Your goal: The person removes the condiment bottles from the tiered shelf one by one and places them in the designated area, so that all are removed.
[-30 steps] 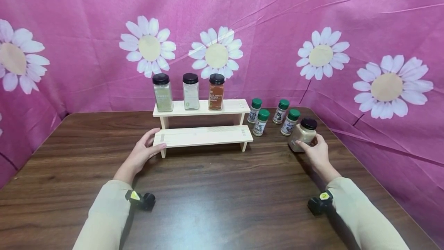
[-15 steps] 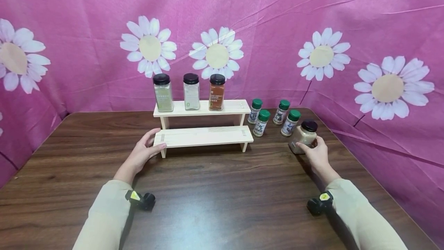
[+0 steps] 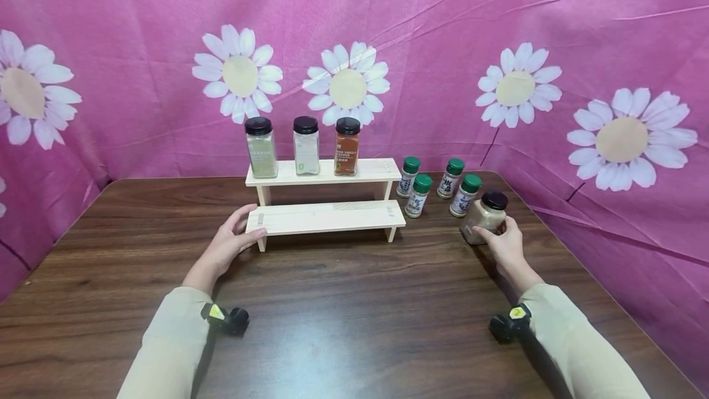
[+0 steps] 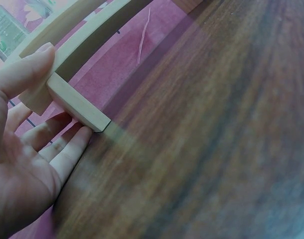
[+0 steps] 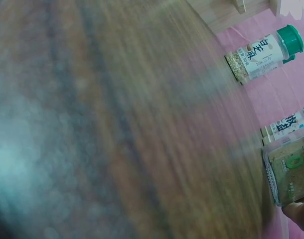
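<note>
My left hand [image 3: 227,241] grips the left end of a two-tier wooden spice rack [image 3: 327,217]. In the left wrist view its thumb lies on the lower shelf's edge, and the fingers reach behind the short leg [image 4: 78,103]. At the right, my right hand [image 3: 505,244] holds a square spice jar [image 3: 480,223] with a black lid and pale tan contents, its base right at the tabletop. Thumb and fingers are on opposite sides of that jar. Only part of the jar [image 5: 291,167] and a fingertip show in the right wrist view.
Three black-lidded jars stand on the upper shelf: green [image 3: 262,151], whitish [image 3: 306,149] and red [image 3: 346,151]. Several green-capped shakers, including one with pale seeds [image 3: 418,199], stand between rack and held jar. A pink flowered cloth [image 3: 432,79] hangs behind the brown table [image 3: 343,300].
</note>
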Available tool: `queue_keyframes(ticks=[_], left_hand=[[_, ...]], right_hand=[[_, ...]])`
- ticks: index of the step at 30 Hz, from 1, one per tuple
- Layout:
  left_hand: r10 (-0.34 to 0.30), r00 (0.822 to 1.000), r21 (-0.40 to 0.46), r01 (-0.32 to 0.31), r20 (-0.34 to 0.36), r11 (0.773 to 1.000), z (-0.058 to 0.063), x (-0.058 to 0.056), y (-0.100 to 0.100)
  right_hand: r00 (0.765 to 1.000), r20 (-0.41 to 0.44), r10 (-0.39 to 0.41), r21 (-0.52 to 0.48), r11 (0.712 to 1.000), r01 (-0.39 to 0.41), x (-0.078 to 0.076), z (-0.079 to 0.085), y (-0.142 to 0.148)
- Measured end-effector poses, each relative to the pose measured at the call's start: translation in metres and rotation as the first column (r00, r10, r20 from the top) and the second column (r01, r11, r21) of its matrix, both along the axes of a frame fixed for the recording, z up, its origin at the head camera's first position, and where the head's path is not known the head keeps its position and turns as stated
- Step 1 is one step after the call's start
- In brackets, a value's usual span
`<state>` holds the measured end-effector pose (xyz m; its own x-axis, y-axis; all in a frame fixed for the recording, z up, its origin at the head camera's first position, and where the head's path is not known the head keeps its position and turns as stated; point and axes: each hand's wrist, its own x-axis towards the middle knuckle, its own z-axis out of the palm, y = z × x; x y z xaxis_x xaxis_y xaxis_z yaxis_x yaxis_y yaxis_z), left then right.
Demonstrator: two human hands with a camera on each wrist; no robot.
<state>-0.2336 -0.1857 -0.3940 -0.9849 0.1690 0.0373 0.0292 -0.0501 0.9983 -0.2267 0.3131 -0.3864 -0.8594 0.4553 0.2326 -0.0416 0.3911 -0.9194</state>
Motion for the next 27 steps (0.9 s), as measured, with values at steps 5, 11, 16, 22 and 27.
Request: queue_keyframes(ticks=[5, 11, 16, 22, 27], left_hand=[[0.001, 1.0, 0.004, -0.001, 0.001, 1.0, 0.0002, 0.0001, 0.0003], [0.0, 1.0, 0.004, 0.0, 0.0, 1.0, 0.0004, 0.0005, 0.0001], [-0.001, 1.0, 0.016, 0.001, 0.0, 1.0, -0.0011, -0.001, -0.0007], [-0.005, 1.0, 0.022, 0.005, -0.006, 1.0, -0.002, -0.0009, -0.0011], [-0.007, 1.0, 0.014, 0.007, -0.005, 1.0, -0.0009, -0.0005, -0.0003]], right_hand=[[1.0, -0.004, -0.015, -0.011, 1.0, 0.015, 0.0013, 0.0004, 0.0011], [1.0, -0.001, -0.01, -0.01, 1.0, 0.01, 0.0022, 0.0011, 0.0022], [1.0, 0.019, 0.004, -0.03, 1.0, -0.003, 0.0021, 0.002, 0.0023], [0.999, 0.04, 0.017, -0.023, 1.0, -0.017, 0.0013, 0.0046, 0.0029], [1.0, 0.008, 0.028, -0.002, 1.0, -0.028, -0.0002, 0.0099, 0.004]])
